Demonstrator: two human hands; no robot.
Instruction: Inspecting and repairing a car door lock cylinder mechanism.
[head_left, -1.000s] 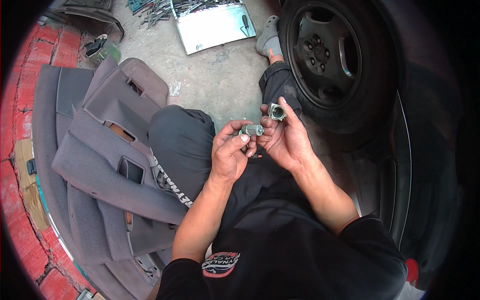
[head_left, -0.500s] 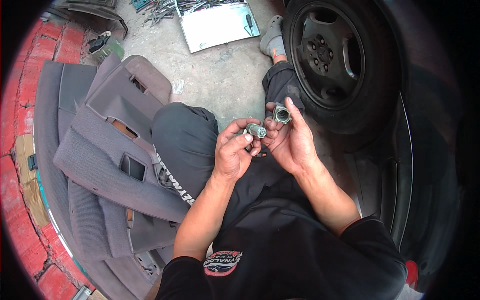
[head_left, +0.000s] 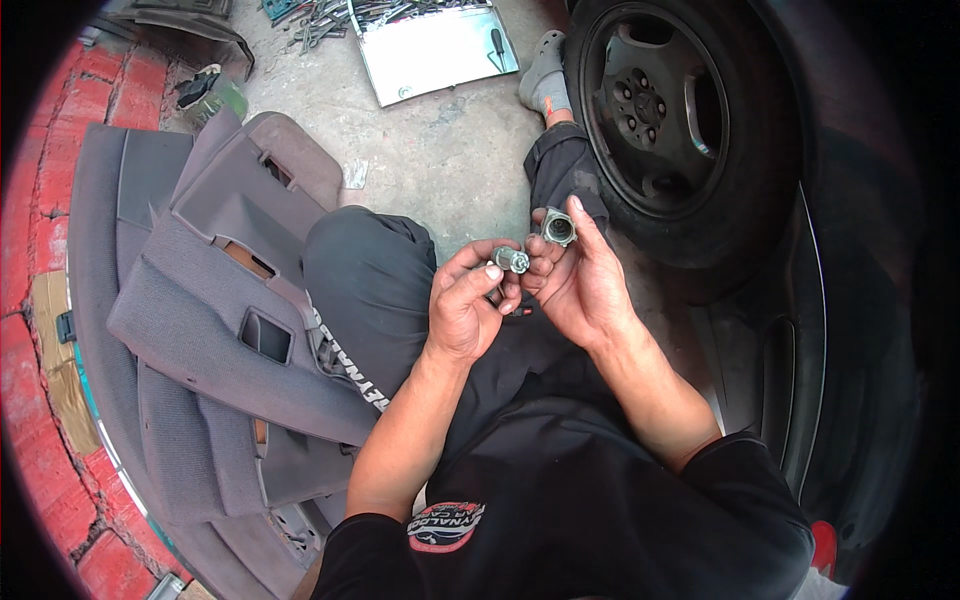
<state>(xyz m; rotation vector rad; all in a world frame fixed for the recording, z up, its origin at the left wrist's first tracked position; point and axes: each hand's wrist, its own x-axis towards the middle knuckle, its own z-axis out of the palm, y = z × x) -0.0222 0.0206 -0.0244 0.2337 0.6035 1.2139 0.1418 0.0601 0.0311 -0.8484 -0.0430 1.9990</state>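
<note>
This looks like a car repair workshop. A black car wheel with a thick rubber tyre point(head_left: 655, 110) stands at right against dark glossy bodywork point(head_left: 800, 400); grey fabric-covered car trim panels point(head_left: 200, 310) lean at left by red brickwork point(head_left: 35, 400). On the grey concrete floor point(head_left: 450, 160), far off, metal hand tools point(head_left: 320, 24) lie heaped beside a shiny flat metal lid point(head_left: 430, 62).

We wear a black shirt point(head_left: 590, 500) with short sleeves point(head_left: 750, 480) and a roundish badge point(head_left: 445, 527), dark pants point(head_left: 365, 265) with white letters point(head_left: 350, 370), a gray sock point(head_left: 551, 92) and a gray clog point(head_left: 545, 58).
</note>
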